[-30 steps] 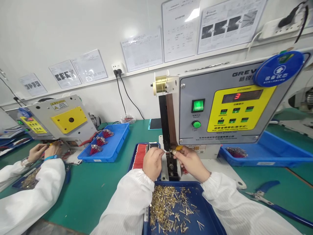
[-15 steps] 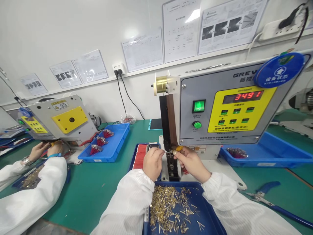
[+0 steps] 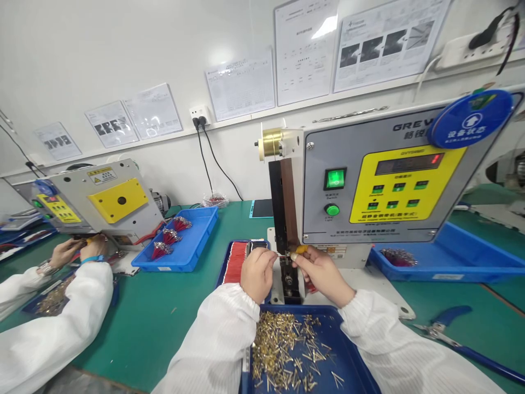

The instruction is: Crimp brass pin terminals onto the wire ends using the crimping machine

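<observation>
My left hand [image 3: 258, 272] is closed in a pinch on a thin wire [image 3: 280, 255], whose end reaches the front of the crimping machine [image 3: 324, 260]. Just right of the black press column [image 3: 283, 208], my right hand [image 3: 322, 273] is also pinched, with a yellow finger cot [image 3: 302, 249] on one finger. What its fingertips hold at the crimping point is too small to make out. Below both hands a dark blue tray [image 3: 348, 350] holds many loose gold-coloured metal pins [image 3: 279, 345]. Red wires [image 3: 235, 262] lie in a tray behind my left hand.
Blue-handled cutters [image 3: 441, 331] lie on the right. A blue bin [image 3: 459, 257] with a wire bundle [image 3: 397, 256] stands behind them. To the left are another blue bin [image 3: 200, 235] with red bundles and a co-worker's hands [image 3: 90, 249] at a second machine [image 3: 110, 202].
Both my hands stay in nearly the same place. The machine's red display showed 3491 and now shows only a single lit digit. The view has shifted very slightly.
</observation>
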Demonstrator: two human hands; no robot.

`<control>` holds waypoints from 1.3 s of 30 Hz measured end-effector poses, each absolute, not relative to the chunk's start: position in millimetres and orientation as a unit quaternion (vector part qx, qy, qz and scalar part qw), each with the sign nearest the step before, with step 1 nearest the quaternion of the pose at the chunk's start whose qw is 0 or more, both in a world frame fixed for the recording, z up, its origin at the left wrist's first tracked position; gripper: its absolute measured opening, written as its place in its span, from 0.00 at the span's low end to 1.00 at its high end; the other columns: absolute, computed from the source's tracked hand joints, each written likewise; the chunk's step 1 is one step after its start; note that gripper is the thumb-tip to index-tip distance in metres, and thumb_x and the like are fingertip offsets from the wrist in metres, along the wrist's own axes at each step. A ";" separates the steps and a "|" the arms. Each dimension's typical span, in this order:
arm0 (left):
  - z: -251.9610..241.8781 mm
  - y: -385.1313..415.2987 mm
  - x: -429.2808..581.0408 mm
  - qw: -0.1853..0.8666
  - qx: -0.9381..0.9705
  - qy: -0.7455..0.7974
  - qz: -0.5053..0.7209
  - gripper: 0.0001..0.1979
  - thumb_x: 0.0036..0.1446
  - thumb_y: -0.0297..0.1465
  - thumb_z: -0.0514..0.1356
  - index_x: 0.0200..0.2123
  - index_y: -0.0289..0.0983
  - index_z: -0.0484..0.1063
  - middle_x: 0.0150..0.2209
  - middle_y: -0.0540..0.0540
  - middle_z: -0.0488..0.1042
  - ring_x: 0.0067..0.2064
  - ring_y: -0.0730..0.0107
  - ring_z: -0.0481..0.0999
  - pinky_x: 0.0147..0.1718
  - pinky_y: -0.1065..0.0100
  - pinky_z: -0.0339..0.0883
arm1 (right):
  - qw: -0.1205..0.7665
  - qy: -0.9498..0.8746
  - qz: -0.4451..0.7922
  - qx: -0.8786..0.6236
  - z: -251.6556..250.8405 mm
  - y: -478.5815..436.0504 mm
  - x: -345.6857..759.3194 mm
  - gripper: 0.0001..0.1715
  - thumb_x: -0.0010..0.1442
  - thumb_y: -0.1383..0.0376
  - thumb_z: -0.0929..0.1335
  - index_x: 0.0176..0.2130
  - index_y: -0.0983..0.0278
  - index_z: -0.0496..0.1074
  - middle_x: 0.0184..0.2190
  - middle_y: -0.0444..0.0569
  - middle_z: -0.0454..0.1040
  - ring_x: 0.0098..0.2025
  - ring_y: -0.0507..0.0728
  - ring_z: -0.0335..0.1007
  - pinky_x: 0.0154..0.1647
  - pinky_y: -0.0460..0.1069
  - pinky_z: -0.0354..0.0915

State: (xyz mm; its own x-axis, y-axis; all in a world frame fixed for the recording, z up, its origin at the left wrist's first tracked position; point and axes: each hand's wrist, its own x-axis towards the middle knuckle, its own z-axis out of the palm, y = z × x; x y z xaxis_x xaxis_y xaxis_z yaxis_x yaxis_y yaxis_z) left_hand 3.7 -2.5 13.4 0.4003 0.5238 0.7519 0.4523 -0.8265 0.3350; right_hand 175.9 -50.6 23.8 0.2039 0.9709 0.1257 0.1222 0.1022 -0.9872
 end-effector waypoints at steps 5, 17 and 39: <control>13.7 -2.8 3.8 0.039 0.836 0.293 0.462 0.10 0.64 0.28 0.50 0.40 0.38 0.72 0.37 0.45 0.72 0.40 0.68 0.73 0.40 0.66 0.69 | 0.542 -0.504 0.381 -0.554 22.3 -50.8 176.8 0.15 0.53 0.52 0.66 0.28 0.61 0.65 0.20 0.40 0.67 0.14 0.48 0.57 0.13 0.44 0.56; 14.3 -2.9 4.1 0.031 0.835 0.292 0.466 0.10 0.64 0.28 0.50 0.40 0.38 0.72 0.37 0.45 0.73 0.40 0.68 0.73 0.39 0.67 0.69 | 0.544 -0.508 0.379 -0.550 20.5 -49.6 177.2 0.15 0.54 0.52 0.66 0.28 0.61 0.65 0.21 0.41 0.69 0.15 0.48 0.57 0.13 0.44 0.56; 16.2 -4.2 4.7 0.021 0.831 0.298 0.468 0.10 0.63 0.29 0.52 0.39 0.38 0.74 0.36 0.45 0.73 0.39 0.68 0.73 0.39 0.67 0.70 | 0.561 -0.505 0.342 -0.560 21.6 -51.1 173.4 0.14 0.55 0.54 0.66 0.27 0.61 0.65 0.21 0.42 0.70 0.15 0.49 0.58 0.14 0.46 0.57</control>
